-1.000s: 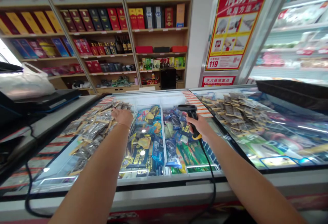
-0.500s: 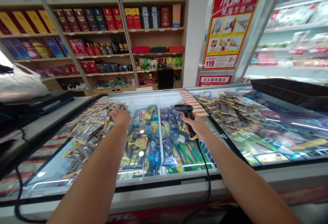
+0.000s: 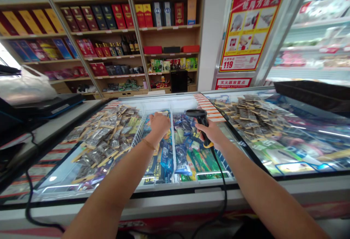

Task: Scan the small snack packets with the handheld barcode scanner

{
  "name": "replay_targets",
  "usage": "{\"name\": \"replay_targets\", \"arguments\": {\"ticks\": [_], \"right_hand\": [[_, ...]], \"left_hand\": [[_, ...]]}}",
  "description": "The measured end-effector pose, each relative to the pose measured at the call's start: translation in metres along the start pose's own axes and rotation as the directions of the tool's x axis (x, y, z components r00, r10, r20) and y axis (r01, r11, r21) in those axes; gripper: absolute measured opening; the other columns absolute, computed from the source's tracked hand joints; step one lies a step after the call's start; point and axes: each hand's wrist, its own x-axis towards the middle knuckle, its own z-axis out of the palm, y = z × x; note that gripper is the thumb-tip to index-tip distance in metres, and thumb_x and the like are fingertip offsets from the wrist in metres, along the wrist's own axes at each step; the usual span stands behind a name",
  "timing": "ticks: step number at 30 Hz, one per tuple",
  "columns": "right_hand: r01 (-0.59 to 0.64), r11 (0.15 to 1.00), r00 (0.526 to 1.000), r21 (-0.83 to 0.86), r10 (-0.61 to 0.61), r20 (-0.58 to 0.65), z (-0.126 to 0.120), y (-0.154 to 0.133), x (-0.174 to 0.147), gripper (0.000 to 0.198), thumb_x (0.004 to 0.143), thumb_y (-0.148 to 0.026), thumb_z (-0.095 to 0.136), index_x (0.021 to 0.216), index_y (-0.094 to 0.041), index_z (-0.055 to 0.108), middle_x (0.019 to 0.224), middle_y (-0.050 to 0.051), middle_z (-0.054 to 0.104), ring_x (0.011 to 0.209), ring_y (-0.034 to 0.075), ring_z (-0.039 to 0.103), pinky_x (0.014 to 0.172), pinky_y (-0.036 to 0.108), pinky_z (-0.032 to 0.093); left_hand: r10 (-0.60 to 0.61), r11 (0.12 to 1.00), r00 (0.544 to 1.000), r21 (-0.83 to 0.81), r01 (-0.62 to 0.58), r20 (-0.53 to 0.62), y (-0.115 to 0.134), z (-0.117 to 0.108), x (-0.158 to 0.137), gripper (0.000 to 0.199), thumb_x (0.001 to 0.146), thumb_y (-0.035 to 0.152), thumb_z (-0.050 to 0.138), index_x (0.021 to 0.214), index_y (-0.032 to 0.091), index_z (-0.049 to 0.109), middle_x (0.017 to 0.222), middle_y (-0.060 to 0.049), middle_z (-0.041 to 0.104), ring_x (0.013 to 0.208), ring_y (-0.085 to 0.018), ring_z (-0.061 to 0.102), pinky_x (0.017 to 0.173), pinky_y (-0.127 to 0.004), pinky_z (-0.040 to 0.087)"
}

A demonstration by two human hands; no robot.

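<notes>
My right hand (image 3: 212, 132) is wrapped round the grip of a black barcode scanner (image 3: 197, 114), held over the chest freezer's right basket of packaged ice creams (image 3: 179, 157). A cable runs down from the scanner's handle. Farther left, my left hand (image 3: 160, 125) is over the middle basket with its ice cream packs (image 3: 166, 157); its fingers are curled, and what they hold, if anything, is hidden. A pile of small clear packets on wooden sticks (image 3: 102, 137) lies left of my left hand.
The freezer's front rim (image 3: 188, 195) runs across before me. A similar pile of packets (image 3: 254, 116) lies on the right, near a dark tray (image 3: 311, 95). A plastic bag (image 3: 26, 85) sits on the left counter, with a black cable (image 3: 28, 195) hanging nearby. Shelves (image 3: 109, 31) stand behind.
My left hand has moved right, from above the pile of packets to above the middle basket, its fingers now more curled. My right hand keeps the scanner in nearly the same place.
</notes>
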Motion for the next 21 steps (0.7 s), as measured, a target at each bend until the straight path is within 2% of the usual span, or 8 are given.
{"name": "replay_targets", "arguments": {"ticks": [2, 3, 6, 9, 13, 16, 18, 21], "right_hand": [[-0.013, 1.0, 1.0, -0.009, 0.013, -0.001, 0.0, -0.002, -0.001, 0.03, 0.074, -0.033, 0.076, 0.085, -0.02, 0.051, 0.059, -0.005, 0.059, 0.035, 0.009, 0.051, 0.035, 0.021, 0.039], [-0.02, 1.0, 1.0, -0.011, 0.02, -0.003, 0.0, -0.004, -0.001, 0.03, 0.074, -0.033, 0.076, 0.084, -0.02, 0.051, 0.059, -0.005, 0.059, 0.035, 0.009, 0.05, 0.035, 0.021, 0.039], [-0.028, 1.0, 1.0, -0.009, 0.028, -0.009, 0.0, -0.005, -0.001, 0.029, 0.074, -0.032, 0.076, 0.085, -0.02, 0.051, 0.058, -0.005, 0.058, 0.034, 0.009, 0.05, 0.034, 0.022, 0.038], [-0.008, 1.0, 1.0, -0.005, 0.008, 0.002, 0.001, -0.003, -0.001, 0.03, 0.074, -0.032, 0.076, 0.089, -0.02, 0.053, 0.059, -0.006, 0.059, 0.035, 0.009, 0.051, 0.034, 0.021, 0.038], [-0.012, 0.999, 1.0, -0.041, 0.012, 0.014, 0.001, -0.002, -0.002, 0.03, 0.074, -0.034, 0.075, 0.089, -0.02, 0.053, 0.059, -0.006, 0.058, 0.035, 0.009, 0.051, 0.034, 0.021, 0.038], [-0.019, 0.997, 0.999, -0.069, 0.021, 0.03, 0.003, -0.002, -0.003, 0.028, 0.075, -0.033, 0.074, 0.087, -0.02, 0.052, 0.059, -0.006, 0.058, 0.035, 0.009, 0.05, 0.034, 0.021, 0.038], [-0.02, 0.997, 0.999, -0.081, 0.024, 0.048, 0.004, -0.002, -0.005, 0.027, 0.075, -0.033, 0.073, 0.088, -0.02, 0.052, 0.059, -0.007, 0.058, 0.035, 0.009, 0.05, 0.034, 0.021, 0.038], [-0.021, 0.996, 0.997, -0.092, 0.027, 0.071, 0.008, -0.001, -0.009, 0.027, 0.076, -0.033, 0.073, 0.09, -0.021, 0.053, 0.059, -0.007, 0.058, 0.036, 0.009, 0.051, 0.035, 0.02, 0.038]], "left_hand": [[0.024, 0.995, 0.999, 0.101, -0.021, -0.031, 0.007, -0.003, 0.004, 0.029, 0.09, 0.038, 0.052, 0.095, 0.018, 0.072, 0.109, -0.019, 0.069, 0.122, -0.039, 0.052, 0.106, -0.055, 0.033], [0.002, 0.99, 0.998, 0.138, 0.006, -0.057, 0.009, -0.004, 0.006, 0.032, 0.09, 0.038, 0.051, 0.104, 0.017, 0.071, 0.115, -0.02, 0.067, 0.121, -0.039, 0.053, 0.104, -0.055, 0.036], [-0.149, 0.974, 0.987, 0.162, 0.156, -0.056, 0.007, -0.003, 0.012, 0.053, 0.089, 0.052, 0.052, 0.121, 0.011, 0.063, 0.129, -0.026, 0.061, 0.125, -0.042, 0.053, 0.101, -0.055, 0.04], [-0.211, 0.96, 0.975, 0.199, 0.194, 0.069, 0.005, 0.009, 0.012, 0.069, 0.084, 0.07, 0.052, 0.115, 0.011, 0.066, 0.133, -0.03, 0.059, 0.132, -0.047, 0.047, 0.105, -0.06, 0.036], [-0.163, 0.972, 0.982, 0.184, 0.144, 0.093, 0.003, 0.023, 0.009, 0.054, 0.081, 0.067, 0.06, 0.103, 0.018, 0.067, 0.133, -0.024, 0.061, 0.136, -0.045, 0.044, 0.106, -0.058, 0.036], [-0.172, 0.984, 0.983, 0.053, 0.169, 0.066, -0.002, 0.026, 0.011, 0.042, 0.082, 0.052, 0.067, 0.106, 0.018, 0.065, 0.126, -0.022, 0.065, 0.132, -0.042, 0.05, 0.104, -0.053, 0.04], [-0.192, 0.973, 0.981, -0.127, 0.193, 0.024, -0.006, 0.027, 0.014, 0.036, 0.085, 0.039, 0.066, 0.113, 0.017, 0.061, 0.117, -0.019, 0.068, 0.121, -0.035, 0.06, 0.1, -0.047, 0.045], [-0.219, 0.853, 0.975, -0.493, 0.17, -0.042, -0.015, 0.03, 0.018, 0.038, 0.09, 0.027, 0.057, 0.125, 0.015, 0.052, 0.108, -0.014, 0.07, 0.101, -0.022, 0.068, 0.09, -0.035, 0.051]]}}
